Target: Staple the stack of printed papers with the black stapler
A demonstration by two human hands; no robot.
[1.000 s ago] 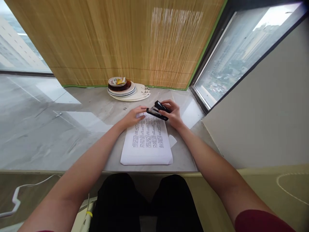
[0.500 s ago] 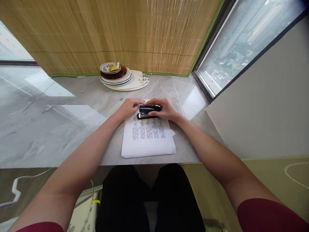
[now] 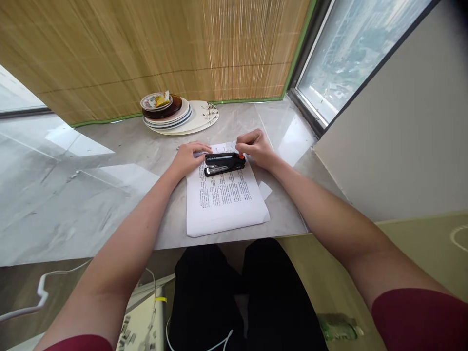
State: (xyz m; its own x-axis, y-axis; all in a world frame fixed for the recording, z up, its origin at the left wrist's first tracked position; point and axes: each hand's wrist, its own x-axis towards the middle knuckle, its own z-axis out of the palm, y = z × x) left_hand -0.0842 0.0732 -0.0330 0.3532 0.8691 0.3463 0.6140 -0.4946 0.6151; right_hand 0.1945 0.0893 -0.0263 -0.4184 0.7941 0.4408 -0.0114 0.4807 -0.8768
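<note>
A black stapler (image 3: 224,165) lies on a stack of printed paper (image 3: 228,214) with its jaw facing left. My right hand (image 3: 256,146) is closed at the stapler's back end, thumb and fingers pinched by a small orange-red part (image 3: 241,156) there. What lies inside the curled fingers is hidden. On the left, my left hand (image 3: 190,157) rests at the top left edge of the paper with its fingers stretched out. Its thumb tip is close by the stapler's front end; whether they touch I cannot tell.
Stacked plates (image 3: 168,114) with a yellow packet (image 3: 163,100) on top stand at the back by the bamboo blind (image 3: 164,48). A small paper piece (image 3: 265,190) juts out right of the stack. A wall (image 3: 395,122) and window bound the right side. A clear bottle (image 3: 340,327) lies below.
My right hand has gone from gripping the stapler's body to its back end, where an orange-red part now shows. My left hand has shifted slightly left. The view has turned a little.
</note>
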